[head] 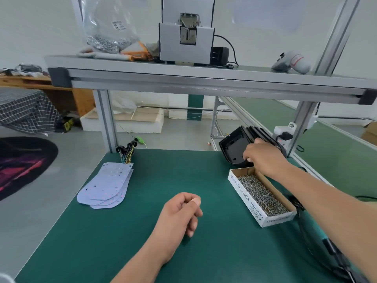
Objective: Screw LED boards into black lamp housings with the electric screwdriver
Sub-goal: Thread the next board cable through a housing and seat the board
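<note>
1. Black lamp housings (232,148) are sharing the green bench (183,170) with the other parts. Its middle is lying open, giving free room for assembling.
2. The housings are standing on edge in a leaning row at the bench's far right corner, close to the frame post, probably so that one can be peeled off the front.
3. The LED boards (106,186) are lying fanned in a flat stack near the far left corner, wires trailing toward the back edge, well apart from the housings.
4. The screw box (242,193) is running along the right edge, just in front of the housings, within easy reach.
5. What seems to be the electric screwdriver (326,244) is lying at the near right corner, partly hidden under the arm.
6. The right hand (263,158) is reaching over the box, fingers curling round the front housing's edge.
7. The left hand (181,211) is resting mid-bench, loosely curled, nothing visible in it.
</note>
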`<state>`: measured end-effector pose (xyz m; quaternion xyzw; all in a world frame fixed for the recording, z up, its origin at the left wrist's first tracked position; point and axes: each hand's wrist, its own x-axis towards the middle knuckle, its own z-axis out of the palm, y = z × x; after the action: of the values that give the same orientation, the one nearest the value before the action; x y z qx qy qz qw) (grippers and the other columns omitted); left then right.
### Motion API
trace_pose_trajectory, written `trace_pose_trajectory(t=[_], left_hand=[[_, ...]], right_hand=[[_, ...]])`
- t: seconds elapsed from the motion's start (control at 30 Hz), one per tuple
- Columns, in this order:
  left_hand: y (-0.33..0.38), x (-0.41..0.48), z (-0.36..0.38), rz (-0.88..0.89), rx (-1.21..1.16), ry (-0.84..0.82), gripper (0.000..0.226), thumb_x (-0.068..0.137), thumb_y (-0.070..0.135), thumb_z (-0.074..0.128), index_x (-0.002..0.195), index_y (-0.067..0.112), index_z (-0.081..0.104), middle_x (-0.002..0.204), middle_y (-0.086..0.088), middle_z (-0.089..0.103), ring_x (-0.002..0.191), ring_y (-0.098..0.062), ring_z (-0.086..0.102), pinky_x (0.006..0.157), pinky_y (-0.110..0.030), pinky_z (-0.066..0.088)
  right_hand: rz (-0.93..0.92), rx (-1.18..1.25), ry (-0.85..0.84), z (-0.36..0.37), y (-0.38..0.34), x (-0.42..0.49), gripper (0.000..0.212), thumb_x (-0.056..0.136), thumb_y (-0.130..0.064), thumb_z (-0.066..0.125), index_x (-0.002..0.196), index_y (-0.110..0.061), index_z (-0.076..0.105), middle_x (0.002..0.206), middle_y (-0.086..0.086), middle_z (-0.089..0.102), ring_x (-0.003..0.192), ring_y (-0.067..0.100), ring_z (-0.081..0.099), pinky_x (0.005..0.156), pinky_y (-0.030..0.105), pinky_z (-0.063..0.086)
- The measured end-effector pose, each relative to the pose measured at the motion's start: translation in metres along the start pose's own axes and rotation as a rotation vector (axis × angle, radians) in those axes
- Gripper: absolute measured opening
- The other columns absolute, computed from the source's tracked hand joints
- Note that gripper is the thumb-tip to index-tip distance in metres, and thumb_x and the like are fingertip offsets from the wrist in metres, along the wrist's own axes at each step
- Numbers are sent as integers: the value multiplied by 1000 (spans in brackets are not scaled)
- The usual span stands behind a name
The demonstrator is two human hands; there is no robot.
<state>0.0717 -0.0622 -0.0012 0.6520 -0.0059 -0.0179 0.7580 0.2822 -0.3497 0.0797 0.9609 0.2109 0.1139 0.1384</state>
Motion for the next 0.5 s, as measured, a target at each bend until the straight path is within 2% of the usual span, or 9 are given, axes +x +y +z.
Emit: trace_pose_trajectory(t=[0.1,0.27,0.37,0.5], left_hand=[[2,0,1,8,-5,13,17,91,43,65,91,28,73,85,-6,70,59,-20,50,50,-30,44],[5,-3,2,21,-13,36,27,94,40,64,102,15,69,85,-5,71,55,-18,49,45,-29,41],[6,-3,3,33,19,54,21,103,31,62,104,11,67,83,-4,70,54,-18,49,44,-29,39],[9,0,-2,66,74,115,16,107,27,60,98,17,69,77,-1,69,51,-15,46,43,-27,38]], right_hand=[[-22,224,100,-1,-4,-2,23,98,-3,62,109,-15,77,102,-2,69,94,19,44,73,39,44],[-33,446,289,-7,-15,-8,13,98,-3,69,105,-8,78,105,4,73,100,33,59,86,41,47],[-24,534,348,-13,-31,-16,14,98,-6,69,108,-11,79,108,-1,72,105,25,59,93,38,46],[-50,608,411,-13,-67,-52,12,99,-13,70,107,-18,78,105,-14,68,104,10,53,90,29,41]])
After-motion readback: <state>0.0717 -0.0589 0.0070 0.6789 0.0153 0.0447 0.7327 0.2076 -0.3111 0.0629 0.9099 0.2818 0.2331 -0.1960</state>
